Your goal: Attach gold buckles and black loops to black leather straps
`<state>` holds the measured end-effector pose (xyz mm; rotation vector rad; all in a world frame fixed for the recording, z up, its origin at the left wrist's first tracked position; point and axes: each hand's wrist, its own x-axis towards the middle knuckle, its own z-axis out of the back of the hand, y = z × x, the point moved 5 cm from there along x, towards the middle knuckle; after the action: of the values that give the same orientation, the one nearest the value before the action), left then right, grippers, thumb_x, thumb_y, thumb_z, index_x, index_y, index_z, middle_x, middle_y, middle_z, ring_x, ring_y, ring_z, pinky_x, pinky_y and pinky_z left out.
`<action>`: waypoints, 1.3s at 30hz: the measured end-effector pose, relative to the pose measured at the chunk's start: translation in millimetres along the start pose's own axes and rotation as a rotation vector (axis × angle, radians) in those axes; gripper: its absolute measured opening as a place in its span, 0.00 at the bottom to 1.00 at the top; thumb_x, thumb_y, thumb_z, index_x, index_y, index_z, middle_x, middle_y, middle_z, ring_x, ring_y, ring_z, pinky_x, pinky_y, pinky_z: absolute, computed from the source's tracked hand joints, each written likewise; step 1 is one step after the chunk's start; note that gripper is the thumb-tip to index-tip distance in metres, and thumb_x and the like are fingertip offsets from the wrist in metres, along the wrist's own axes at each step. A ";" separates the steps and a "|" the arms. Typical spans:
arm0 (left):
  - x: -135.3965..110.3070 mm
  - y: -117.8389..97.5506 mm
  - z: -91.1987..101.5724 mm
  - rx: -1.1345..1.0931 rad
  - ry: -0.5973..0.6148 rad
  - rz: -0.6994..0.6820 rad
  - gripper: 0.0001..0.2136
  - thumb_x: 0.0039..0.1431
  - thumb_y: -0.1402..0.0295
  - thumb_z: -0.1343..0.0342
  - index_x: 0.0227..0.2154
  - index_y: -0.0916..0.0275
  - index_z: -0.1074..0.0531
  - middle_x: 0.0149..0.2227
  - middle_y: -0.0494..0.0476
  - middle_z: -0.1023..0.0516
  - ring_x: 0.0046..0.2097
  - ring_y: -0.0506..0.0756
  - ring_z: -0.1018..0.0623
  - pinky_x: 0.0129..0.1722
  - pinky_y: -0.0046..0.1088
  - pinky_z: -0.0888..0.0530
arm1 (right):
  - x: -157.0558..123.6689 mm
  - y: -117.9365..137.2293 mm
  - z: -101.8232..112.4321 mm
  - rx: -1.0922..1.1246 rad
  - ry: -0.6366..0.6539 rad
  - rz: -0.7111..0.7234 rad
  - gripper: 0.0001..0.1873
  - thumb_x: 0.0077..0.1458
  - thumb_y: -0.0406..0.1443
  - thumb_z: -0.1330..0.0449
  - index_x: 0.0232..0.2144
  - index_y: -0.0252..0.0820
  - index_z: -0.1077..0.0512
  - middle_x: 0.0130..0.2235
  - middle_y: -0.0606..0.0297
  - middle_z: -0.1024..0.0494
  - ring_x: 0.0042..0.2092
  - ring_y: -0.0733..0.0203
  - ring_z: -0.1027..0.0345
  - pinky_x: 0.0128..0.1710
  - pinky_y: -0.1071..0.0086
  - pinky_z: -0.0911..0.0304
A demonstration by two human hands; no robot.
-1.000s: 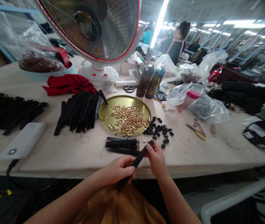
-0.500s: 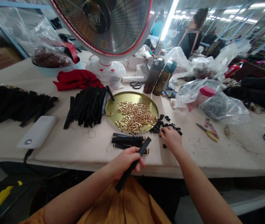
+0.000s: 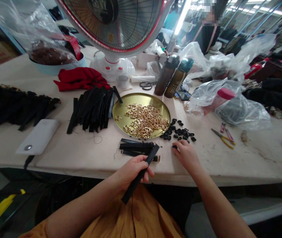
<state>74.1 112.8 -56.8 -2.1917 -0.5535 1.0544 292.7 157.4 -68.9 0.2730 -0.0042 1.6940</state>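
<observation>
A black strap (image 3: pixel 141 178) lies slanted in my left hand (image 3: pixel 137 167), gripped between thumb and fingers above my lap. My right hand (image 3: pixel 186 155) is at the tabletop with its fingertips pinched on a small black loop (image 3: pixel 174 146). Just beyond it are scattered several more black loops (image 3: pixel 180 132). A round gold tray (image 3: pixel 121 127) bears a heap of gold buckles (image 3: pixel 145 120). Between the tray and my left hand lie a few black straps with buckles (image 3: pixel 136 146). Left of the tray is a pile of plain black straps (image 3: pixel 93 109).
A large fan (image 3: pixel 113 66) stands behind the tray, with two bottles (image 3: pixel 165 76) to its right. Yellow-handled pliers (image 3: pixel 222 138) and plastic bags (image 3: pixel 240 105) are on the right. A white power bank (image 3: pixel 39 137) with a cable and a dark strap bundle (image 3: pixel 14 107) lie left.
My right hand has drawn back slightly from the loop pile toward me, and a black loop now shows at its fingertips. My left hand keeps the strap in nearly the same place.
</observation>
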 end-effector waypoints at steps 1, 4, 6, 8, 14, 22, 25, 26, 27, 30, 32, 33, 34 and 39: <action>-0.6 0.0 0.0 0.006 -0.013 0.008 0.10 0.46 0.73 0.53 0.35 0.65 0.38 0.24 0.52 0.27 0.18 0.44 0.31 0.15 0.16 0.39 | -0.5 -0.4 -0.1 0.011 0.004 -0.020 0.09 0.51 0.33 0.49 0.33 0.39 0.30 0.36 0.57 0.31 0.34 0.57 0.35 0.35 0.65 0.40; -3.2 -2.1 1.8 0.021 -0.060 -0.006 0.12 0.43 0.77 0.54 0.34 0.65 0.37 0.29 0.54 0.27 0.26 0.47 0.27 0.22 0.18 0.33 | -2.1 -4.1 1.2 0.106 -0.027 -0.089 0.07 0.50 0.33 0.49 0.31 0.39 0.31 0.35 0.58 0.32 0.32 0.58 0.36 0.34 0.64 0.40; -4.6 -3.6 3.5 0.039 -0.070 -0.030 0.13 0.42 0.78 0.54 0.34 0.65 0.37 0.31 0.54 0.28 0.27 0.47 0.27 0.24 0.19 0.32 | -5.0 -7.5 3.6 0.229 -0.066 -0.150 0.06 0.49 0.34 0.48 0.30 0.39 0.32 0.34 0.59 0.32 0.31 0.59 0.36 0.34 0.64 0.39; -5.1 -3.6 4.7 0.055 -0.064 -0.035 0.12 0.44 0.77 0.54 0.35 0.64 0.37 0.29 0.52 0.29 0.24 0.45 0.30 0.21 0.18 0.34 | -9.8 -10.1 6.5 0.403 -0.107 -0.245 0.07 0.48 0.37 0.45 0.31 0.39 0.33 0.32 0.61 0.31 0.30 0.60 0.36 0.34 0.63 0.39; -4.0 -4.6 -4.6 0.219 0.042 -0.068 0.10 0.55 0.61 0.54 0.35 0.62 0.39 0.19 0.45 0.34 0.16 0.43 0.38 0.14 0.15 0.43 | -27.9 10.0 1.3 1.385 -0.101 -0.645 0.14 0.40 0.40 0.37 0.30 0.42 0.34 0.28 0.69 0.28 0.28 0.66 0.34 0.33 0.66 0.36; -1.9 -8.3 -15.0 0.324 0.045 -0.110 0.06 0.52 0.67 0.54 0.32 0.64 0.37 0.25 0.50 0.28 0.19 0.44 0.32 0.17 0.18 0.38 | -34.4 54.6 4.7 1.778 -0.030 -0.699 0.14 0.40 0.36 0.37 0.34 0.46 0.29 0.31 0.69 0.26 0.28 0.69 0.32 0.33 0.70 0.33; -0.9 -10.6 -18.7 0.364 0.050 -0.140 0.07 0.53 0.67 0.55 0.33 0.64 0.37 0.23 0.48 0.30 0.17 0.44 0.35 0.16 0.17 0.39 | -35.6 64.0 3.7 1.801 -0.001 -0.660 0.13 0.43 0.38 0.38 0.35 0.46 0.29 0.30 0.70 0.26 0.29 0.68 0.32 0.34 0.70 0.33; -0.5 -12.1 -18.6 0.376 0.037 -0.156 0.08 0.53 0.66 0.55 0.34 0.64 0.37 0.22 0.47 0.31 0.17 0.43 0.36 0.16 0.17 0.39 | -36.4 66.4 2.9 1.810 0.011 -0.656 0.13 0.43 0.39 0.38 0.35 0.46 0.29 0.29 0.70 0.26 0.29 0.69 0.32 0.34 0.71 0.33; -0.1 -13.6 -18.0 0.388 0.022 -0.172 0.08 0.54 0.65 0.55 0.34 0.64 0.37 0.22 0.47 0.32 0.17 0.43 0.37 0.16 0.17 0.39 | -37.2 68.3 2.0 1.822 0.019 -0.659 0.13 0.43 0.39 0.38 0.36 0.47 0.29 0.28 0.71 0.26 0.28 0.69 0.32 0.33 0.71 0.33; 0.9 -15.8 -14.7 0.425 0.000 -0.189 0.09 0.55 0.64 0.55 0.33 0.64 0.37 0.21 0.46 0.33 0.17 0.44 0.37 0.15 0.17 0.39 | -39.2 71.8 -1.7 1.870 0.012 -0.702 0.15 0.41 0.40 0.36 0.35 0.46 0.29 0.26 0.72 0.28 0.26 0.69 0.33 0.30 0.72 0.33; 1.1 -15.6 -12.5 0.442 -0.001 -0.185 0.09 0.55 0.63 0.55 0.33 0.64 0.37 0.21 0.47 0.33 0.16 0.44 0.37 0.15 0.17 0.40 | -39.5 73.7 -4.8 1.885 0.004 -0.721 0.15 0.40 0.41 0.36 0.33 0.45 0.30 0.25 0.72 0.29 0.25 0.69 0.34 0.29 0.72 0.33; 0.9 -15.5 -11.3 0.446 -0.003 -0.185 0.09 0.55 0.63 0.55 0.33 0.64 0.37 0.21 0.47 0.33 0.17 0.43 0.37 0.15 0.17 0.40 | -39.5 74.3 -6.4 1.874 0.002 -0.721 0.14 0.41 0.42 0.36 0.32 0.45 0.31 0.25 0.72 0.29 0.25 0.69 0.34 0.28 0.72 0.34; 0.6 -15.4 -10.3 0.448 -0.005 -0.186 0.09 0.55 0.63 0.55 0.32 0.64 0.37 0.21 0.47 0.33 0.17 0.43 0.37 0.16 0.17 0.40 | -39.7 74.3 -7.7 1.843 -0.001 -0.711 0.14 0.42 0.43 0.37 0.32 0.44 0.32 0.24 0.72 0.30 0.25 0.69 0.35 0.27 0.72 0.35; 0.1 -12.8 -6.0 0.441 -0.005 -0.165 0.11 0.55 0.61 0.54 0.34 0.63 0.37 0.21 0.46 0.33 0.17 0.44 0.37 0.16 0.17 0.40 | -45.4 54.2 -4.0 1.166 -0.128 -0.536 0.12 0.49 0.45 0.44 0.29 0.42 0.35 0.24 0.69 0.31 0.26 0.65 0.37 0.28 0.70 0.39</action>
<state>77.8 119.8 -45.0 -1.7297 -0.4452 0.9860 244.2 105.8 -72.7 1.1315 0.9008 0.9734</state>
